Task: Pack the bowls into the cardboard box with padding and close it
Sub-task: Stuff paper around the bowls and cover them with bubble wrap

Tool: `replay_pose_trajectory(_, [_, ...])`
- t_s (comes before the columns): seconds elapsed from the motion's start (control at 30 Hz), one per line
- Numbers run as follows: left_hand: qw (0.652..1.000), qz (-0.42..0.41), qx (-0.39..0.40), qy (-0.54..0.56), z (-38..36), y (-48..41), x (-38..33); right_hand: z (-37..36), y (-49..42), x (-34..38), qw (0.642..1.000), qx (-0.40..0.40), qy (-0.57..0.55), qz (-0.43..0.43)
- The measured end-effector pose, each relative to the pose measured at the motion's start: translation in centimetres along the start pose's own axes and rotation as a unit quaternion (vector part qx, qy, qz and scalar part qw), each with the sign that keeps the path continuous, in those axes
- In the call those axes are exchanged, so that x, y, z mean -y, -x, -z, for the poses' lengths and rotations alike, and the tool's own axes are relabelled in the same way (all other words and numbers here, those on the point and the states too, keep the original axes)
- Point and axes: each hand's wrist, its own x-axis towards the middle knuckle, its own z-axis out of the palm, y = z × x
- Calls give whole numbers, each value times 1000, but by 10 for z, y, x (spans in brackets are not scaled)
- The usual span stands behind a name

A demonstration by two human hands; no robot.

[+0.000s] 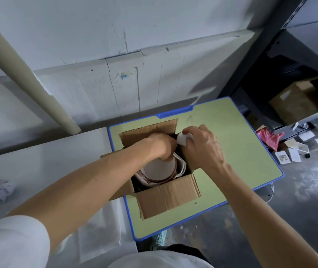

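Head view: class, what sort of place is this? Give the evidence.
Probably a storeroom or packing area: a metal shelf holding a carton, a concrete floor littered with papers, and a cardboard box on a green table.

A green table (231,132) (blue-rimmed) carries the open cardboard box (165,196) near its left edge.

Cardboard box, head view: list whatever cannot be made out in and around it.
Bowl count: head view, the left hand and forearm cover the bowls in the cardboard box.
Left fingertips: hidden behind the hand itself.
The white piece gripped by the right hand: fingers cover most of it.
The cards on the floor: too small to read.
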Motion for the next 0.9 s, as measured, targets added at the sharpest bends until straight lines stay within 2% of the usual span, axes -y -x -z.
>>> replay_pose_trajectory(0.07, [999, 16, 22, 35, 2, 0, 3, 0, 0, -3, 1000, 3, -6, 4])
replay_pose_trajectory(0.17, [1000, 12, 8, 11, -5, -8, 10, 3, -1, -7, 1000, 10, -16, 6])
replay_pose_trajectory(0.37, [995, -20, -98, -7, -9, 1, 22, 3, 1, 0, 999, 9, -8, 52])
replay_pose_trajectory(0.47, [992, -25, -127, 2, -16, 2, 27, -1, 2, 4, 994, 26, 48, 90])
replay_pose_trajectory(0.57, [981, -26, -189, 35, -24, 4, 28, -10, 11, 13, 983, 70, 106, 130])
replay_pose_trajectory(0.7, [955, -3, -276, 110, -40, 1, 32, -15, 18, 14, 985, 73, 100, 122])
replay_pose_trajectory(0.8, [951, -24, -299, 81, -45, 1, 34, -20, 23, 12, 979, 71, 124, 145])
replay_pose_trajectory(0.9, [948, -39, -314, 48, -47, 5, 31, -24, 26, 18, 973, 102, 165, 124])
